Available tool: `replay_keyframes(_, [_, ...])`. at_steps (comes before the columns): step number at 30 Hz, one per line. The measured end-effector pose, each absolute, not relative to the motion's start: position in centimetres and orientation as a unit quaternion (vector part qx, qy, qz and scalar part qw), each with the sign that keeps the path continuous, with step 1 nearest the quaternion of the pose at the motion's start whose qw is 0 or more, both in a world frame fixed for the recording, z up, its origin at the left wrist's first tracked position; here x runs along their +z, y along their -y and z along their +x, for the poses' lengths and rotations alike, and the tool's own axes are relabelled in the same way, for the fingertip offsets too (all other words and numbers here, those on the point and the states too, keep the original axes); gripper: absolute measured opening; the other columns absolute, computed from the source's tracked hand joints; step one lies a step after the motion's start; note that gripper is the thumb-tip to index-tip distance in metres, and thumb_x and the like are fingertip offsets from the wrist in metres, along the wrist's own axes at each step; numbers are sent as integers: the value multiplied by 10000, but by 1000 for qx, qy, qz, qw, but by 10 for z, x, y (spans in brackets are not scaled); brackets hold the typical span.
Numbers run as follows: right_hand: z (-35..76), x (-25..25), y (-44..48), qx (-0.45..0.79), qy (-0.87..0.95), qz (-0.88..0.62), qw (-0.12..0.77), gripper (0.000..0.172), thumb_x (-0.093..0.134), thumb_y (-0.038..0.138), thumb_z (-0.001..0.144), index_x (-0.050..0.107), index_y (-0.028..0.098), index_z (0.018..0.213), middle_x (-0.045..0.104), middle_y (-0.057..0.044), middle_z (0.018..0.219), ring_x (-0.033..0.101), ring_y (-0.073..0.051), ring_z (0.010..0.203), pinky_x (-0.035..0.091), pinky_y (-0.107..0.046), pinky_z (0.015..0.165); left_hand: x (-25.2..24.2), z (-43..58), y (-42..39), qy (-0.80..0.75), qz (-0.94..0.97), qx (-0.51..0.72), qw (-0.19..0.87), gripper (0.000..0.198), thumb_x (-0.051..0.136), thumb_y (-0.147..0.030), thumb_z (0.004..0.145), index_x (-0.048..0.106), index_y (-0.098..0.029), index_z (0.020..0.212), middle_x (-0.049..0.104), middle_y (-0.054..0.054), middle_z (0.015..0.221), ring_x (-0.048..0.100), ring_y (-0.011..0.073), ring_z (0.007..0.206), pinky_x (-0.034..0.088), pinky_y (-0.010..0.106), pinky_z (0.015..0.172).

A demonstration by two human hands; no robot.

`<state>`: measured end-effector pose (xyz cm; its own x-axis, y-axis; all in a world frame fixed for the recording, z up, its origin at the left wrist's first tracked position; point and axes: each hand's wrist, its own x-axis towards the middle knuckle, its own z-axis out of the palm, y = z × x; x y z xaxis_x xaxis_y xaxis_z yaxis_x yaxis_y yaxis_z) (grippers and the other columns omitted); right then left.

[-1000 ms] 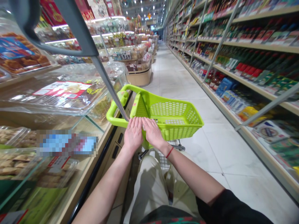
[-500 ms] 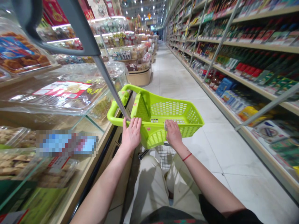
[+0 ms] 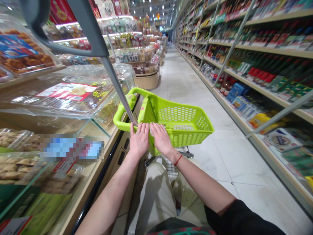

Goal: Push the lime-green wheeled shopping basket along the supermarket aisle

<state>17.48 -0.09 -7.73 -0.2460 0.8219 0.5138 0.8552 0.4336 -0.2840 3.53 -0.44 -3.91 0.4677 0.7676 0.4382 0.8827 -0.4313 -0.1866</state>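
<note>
The left hand [image 3: 139, 141] and the right hand [image 3: 160, 138] are both open, with the fingers stretched flat. They lie side by side on the near end of a lime-green plastic shopping basket [image 3: 182, 114]. They are very close together, and neither is closed around anything. The curved basket handle [image 3: 121, 115] is just beside the left hand, a little ahead of it and to its left. A red bracelet [image 3: 178, 160] is on the right wrist, and a black sleeve [image 3: 234, 218] covers that arm higher up. Below the hands is a wire cart frame [image 3: 172, 166], with beige trousers [image 3: 156, 195] behind it. To the left of the left hand stands a glass display counter [image 3: 80, 127] with boxed pastries [image 3: 17, 166]. To the right of the right hand, across white floor tiles [image 3: 215, 156], are long shelves [image 3: 269, 95] full of bottles and packets.
</note>
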Motion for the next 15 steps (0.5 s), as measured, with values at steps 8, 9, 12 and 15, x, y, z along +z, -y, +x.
replay_keyframes(8, [236,-118,13,-66,752,-578,310,617,316,28,878,386,72,1489,446,-169,1514,322,-265,1449,267,-504,1201,-39,37,6,499,-834,-138,189,586,355,-142,885,402,-74,1465,533,173,1435,409,309,1397,23,615,1209])
replay_keyframes(9, [240,-120,15,-65,745,-585,314,622,317,27,873,384,74,1490,441,-170,1517,313,-265,1454,269,-509,1199,-39,37,7,500,-834,-139,187,590,358,-140,880,403,-77,1465,531,173,1437,409,310,1398,23,616,1208])
replay_keyframes(12, [235,-120,17,-43,712,-622,324,649,340,15,834,386,41,1481,429,-195,1520,290,-279,1466,263,-523,1200,-38,39,10,500,-835,-144,180,626,397,-132,842,405,-77,1465,531,182,1434,409,320,1398,25,619,1208])
replay_keyframes(15, [211,-107,15,0,686,-650,326,684,371,2,782,393,0,1466,415,-220,1523,281,-289,1471,244,-525,1209,-37,42,12,503,-834,-144,176,654,426,-129,813,403,-62,1462,535,191,1426,405,331,1398,19,632,1205])
